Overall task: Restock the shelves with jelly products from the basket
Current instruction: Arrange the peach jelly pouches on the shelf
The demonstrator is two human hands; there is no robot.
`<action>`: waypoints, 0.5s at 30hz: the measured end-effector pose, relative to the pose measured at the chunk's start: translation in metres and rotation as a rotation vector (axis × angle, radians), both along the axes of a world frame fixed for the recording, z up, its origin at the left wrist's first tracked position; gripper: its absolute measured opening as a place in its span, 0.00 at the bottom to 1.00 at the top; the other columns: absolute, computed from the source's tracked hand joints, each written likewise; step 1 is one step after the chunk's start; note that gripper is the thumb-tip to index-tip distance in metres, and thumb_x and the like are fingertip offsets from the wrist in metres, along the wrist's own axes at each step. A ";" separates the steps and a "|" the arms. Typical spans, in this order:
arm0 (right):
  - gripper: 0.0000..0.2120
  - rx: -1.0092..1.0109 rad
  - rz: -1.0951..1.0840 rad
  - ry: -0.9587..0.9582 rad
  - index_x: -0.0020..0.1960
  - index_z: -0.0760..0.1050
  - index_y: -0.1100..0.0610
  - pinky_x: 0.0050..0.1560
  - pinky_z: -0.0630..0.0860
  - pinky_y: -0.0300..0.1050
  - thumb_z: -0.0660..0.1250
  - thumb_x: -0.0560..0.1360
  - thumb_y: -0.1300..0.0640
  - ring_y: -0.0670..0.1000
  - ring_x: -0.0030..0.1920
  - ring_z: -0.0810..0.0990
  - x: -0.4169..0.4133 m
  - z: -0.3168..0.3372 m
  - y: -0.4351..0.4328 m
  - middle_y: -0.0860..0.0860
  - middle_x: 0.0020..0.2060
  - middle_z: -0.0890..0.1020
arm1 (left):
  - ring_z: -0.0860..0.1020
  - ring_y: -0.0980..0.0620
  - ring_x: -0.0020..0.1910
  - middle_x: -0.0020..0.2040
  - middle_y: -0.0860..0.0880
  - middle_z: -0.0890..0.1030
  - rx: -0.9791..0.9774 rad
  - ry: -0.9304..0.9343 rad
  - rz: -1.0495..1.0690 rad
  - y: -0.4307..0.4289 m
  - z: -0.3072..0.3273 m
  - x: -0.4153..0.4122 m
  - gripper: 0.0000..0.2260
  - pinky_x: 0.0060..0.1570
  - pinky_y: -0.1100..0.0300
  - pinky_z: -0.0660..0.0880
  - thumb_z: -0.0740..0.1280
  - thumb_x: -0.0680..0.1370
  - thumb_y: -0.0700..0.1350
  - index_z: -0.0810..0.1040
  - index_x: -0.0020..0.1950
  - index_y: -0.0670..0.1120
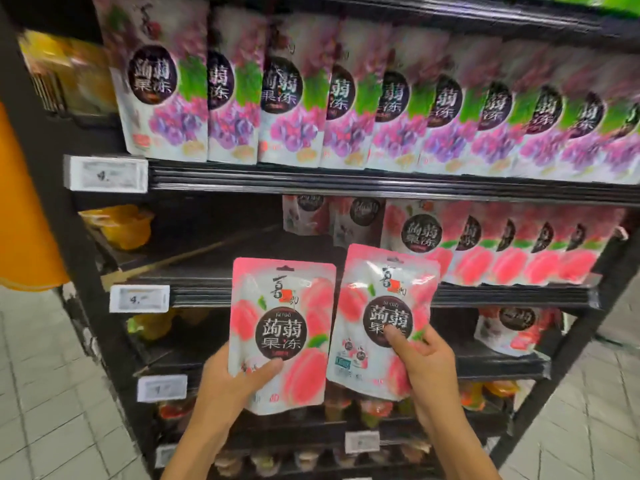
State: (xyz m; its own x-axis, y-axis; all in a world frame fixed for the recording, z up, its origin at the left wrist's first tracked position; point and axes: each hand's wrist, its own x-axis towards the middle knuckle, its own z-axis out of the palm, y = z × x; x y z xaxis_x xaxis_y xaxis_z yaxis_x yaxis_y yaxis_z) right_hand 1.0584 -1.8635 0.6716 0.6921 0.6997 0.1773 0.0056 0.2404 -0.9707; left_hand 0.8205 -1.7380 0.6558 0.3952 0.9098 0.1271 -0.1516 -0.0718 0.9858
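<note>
I hold two pink peach jelly pouches upright in front of a black shelf rack. My left hand point(230, 379) grips the left pouch point(282, 327) by its lower left corner. My right hand point(427, 365) grips the right pouch point(381, 317) by its lower right part, thumb on its front. Both pouches hang in front of the second shelf point(207, 268), whose left half is bare. Matching peach pouches point(502, 244) stand in a row on that shelf's right half. The basket is out of view.
Purple grape jelly pouches point(311, 98) fill the top shelf. Orange jelly cups point(121, 226) sit at the far left of the second shelf. One strawberry pouch point(509, 330) stands on the third shelf; cups line the lowest shelves. Price tags point(138, 298) stick out from the shelf edges.
</note>
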 end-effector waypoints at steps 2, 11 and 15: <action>0.22 -0.006 -0.012 -0.017 0.51 0.82 0.50 0.53 0.80 0.66 0.81 0.60 0.43 0.60 0.46 0.85 0.010 0.010 0.004 0.62 0.43 0.85 | 0.86 0.50 0.45 0.46 0.49 0.87 0.017 -0.006 0.007 0.002 0.005 0.007 0.24 0.36 0.61 0.81 0.83 0.55 0.54 0.83 0.49 0.57; 0.23 -0.016 0.046 -0.100 0.49 0.82 0.53 0.54 0.81 0.59 0.79 0.59 0.43 0.54 0.48 0.86 0.041 0.038 0.015 0.52 0.44 0.87 | 0.85 0.47 0.47 0.49 0.47 0.87 0.047 -0.043 0.102 0.004 0.016 0.033 0.30 0.40 0.55 0.82 0.82 0.56 0.55 0.81 0.56 0.48; 0.18 -0.036 0.020 -0.140 0.46 0.82 0.53 0.53 0.81 0.61 0.80 0.61 0.45 0.54 0.46 0.86 0.050 0.050 0.028 0.51 0.42 0.87 | 0.86 0.47 0.46 0.48 0.47 0.87 0.047 -0.066 0.104 0.003 0.021 0.040 0.29 0.37 0.59 0.81 0.81 0.58 0.52 0.81 0.56 0.47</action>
State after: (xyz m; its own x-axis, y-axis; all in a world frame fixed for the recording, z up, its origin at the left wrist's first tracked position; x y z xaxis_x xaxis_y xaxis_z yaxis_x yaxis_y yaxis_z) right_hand 1.1081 -1.8360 0.7213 0.6482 0.7207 0.2458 0.1375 0.2066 -0.9687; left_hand 0.8609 -1.7351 0.6769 0.2886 0.9378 0.1931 -0.2052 -0.1364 0.9692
